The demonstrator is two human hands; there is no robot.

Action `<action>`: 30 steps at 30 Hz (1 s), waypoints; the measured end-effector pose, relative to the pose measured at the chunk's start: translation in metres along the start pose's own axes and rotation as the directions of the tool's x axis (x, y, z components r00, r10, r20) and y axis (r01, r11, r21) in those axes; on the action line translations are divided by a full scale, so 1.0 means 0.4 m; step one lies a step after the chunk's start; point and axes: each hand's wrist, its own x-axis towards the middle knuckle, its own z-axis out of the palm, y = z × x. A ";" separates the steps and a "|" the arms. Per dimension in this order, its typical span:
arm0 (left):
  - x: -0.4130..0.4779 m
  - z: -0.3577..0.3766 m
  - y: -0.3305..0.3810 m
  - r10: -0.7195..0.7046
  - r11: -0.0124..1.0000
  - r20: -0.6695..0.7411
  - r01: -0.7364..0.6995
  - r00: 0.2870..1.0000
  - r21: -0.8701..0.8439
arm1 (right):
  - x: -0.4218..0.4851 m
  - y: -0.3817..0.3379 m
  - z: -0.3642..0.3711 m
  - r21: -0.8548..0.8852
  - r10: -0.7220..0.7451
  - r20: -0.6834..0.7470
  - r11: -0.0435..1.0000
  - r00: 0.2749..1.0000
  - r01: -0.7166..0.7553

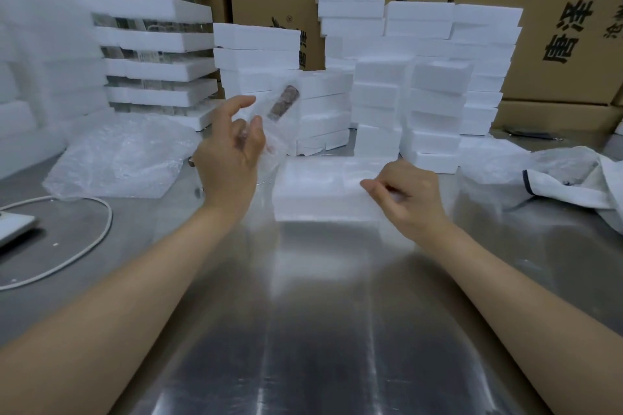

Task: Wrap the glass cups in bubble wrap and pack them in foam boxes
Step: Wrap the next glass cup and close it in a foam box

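The near half of the steel table [320, 330] is bare, shiny metal between the two forearms, wide open room right up to the near edge. Past it, at the centre, an open foam box [317, 189] lies flat, its near edge square to the person. The right hand [411, 199] rests on the box's right end, fingers curled together in a pinch on its corner; whether it grips foam or a film of wrap I cannot tell. The left hand [232, 152] is raised just left of the box, fingers loosely closed on a wrapped cup [276, 108], which tilts up and to the right, clear of the table, with a brown end showing through the bubble wrap.

To the left lie a white cable [84, 239] and a sheet pile [114, 158] of bubble wrap; to the right, a cloth [573, 178]. Behind, foam stacks [421, 84] crowd the far edge, leaving little room, with cartons [556, 27] beyond.
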 end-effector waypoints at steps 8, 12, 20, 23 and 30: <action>-0.033 0.020 0.017 0.436 0.848 0.470 -0.526 0.767 0.072 | -0.022 -0.001 0.025 0.025 0.175 0.358 0.980 0.917 -0.197; -0.023 0.015 0.030 0.402 0.857 0.578 -0.514 0.710 0.034 | -0.014 0.010 0.019 0.155 0.398 0.229 0.886 0.888 -0.437; -0.023 0.021 0.065 0.278 0.892 0.718 -0.449 0.638 0.054 | -0.012 0.014 0.035 0.106 0.507 0.193 0.840 0.840 -0.532; -0.011 0.015 0.063 0.233 0.879 0.750 -0.463 0.618 0.109 | -0.007 0.015 0.035 0.141 0.563 0.166 0.799 0.810 -0.585; 0.011 0.004 0.078 0.334 0.780 0.830 -0.626 0.446 0.023 | -0.003 0.017 0.042 0.219 0.678 0.238 0.660 0.695 -0.719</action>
